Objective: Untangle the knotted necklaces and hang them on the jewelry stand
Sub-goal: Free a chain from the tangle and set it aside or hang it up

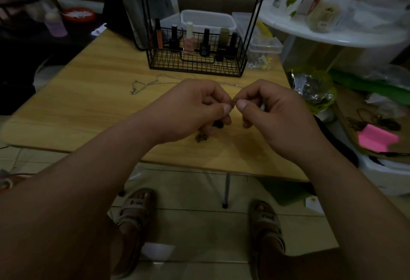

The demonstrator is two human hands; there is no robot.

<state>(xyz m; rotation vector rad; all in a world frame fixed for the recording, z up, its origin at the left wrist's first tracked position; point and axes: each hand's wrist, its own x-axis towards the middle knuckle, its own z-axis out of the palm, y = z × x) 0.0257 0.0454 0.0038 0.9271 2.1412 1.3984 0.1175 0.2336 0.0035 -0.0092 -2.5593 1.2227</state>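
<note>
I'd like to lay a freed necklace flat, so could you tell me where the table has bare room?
The widest bare patch is the left part of the table, between its left edge and the silver chain. The near-right corner below the right hand is also bare. The far edge is crowded by the wire basket and the plastic boxes.

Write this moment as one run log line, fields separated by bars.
left hand: pinching gold necklace | right hand: pinching same | silver chain: on table | stand: none hung

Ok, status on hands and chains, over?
Left hand and right hand pinch a gold knot. Silver chain loose on table. Stand bare.
</note>
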